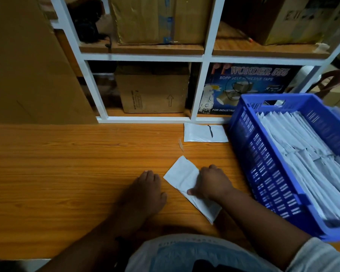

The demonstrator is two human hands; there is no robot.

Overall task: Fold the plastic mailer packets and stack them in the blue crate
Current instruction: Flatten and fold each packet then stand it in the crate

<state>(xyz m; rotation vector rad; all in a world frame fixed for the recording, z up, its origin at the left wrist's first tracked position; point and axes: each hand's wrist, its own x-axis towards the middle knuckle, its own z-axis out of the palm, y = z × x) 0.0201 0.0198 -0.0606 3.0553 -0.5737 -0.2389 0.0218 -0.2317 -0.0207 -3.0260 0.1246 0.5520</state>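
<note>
On the table point(67, 154), in front of you:
Right hand point(210, 183): your fingers pinch the folded mailer point(186, 179).
Left hand point(145, 191): your fingers lie relaxed, flat, grasping nothing.
Blue crate point(263, 173): holds stacked mailers.

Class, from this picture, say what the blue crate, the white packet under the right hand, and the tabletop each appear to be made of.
Blue crate: moulded plastic, judging by its slotted walls and uniform colour.
White packet: thin plastic film, faintly glossy and creased.
Tabletop: wood or wood-look laminate; grain lines show, the smooth sheen leaves it open.

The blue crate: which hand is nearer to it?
Right. The right hand presses a mailer packet just left of the blue crate; the left hand lies farther left.
</note>
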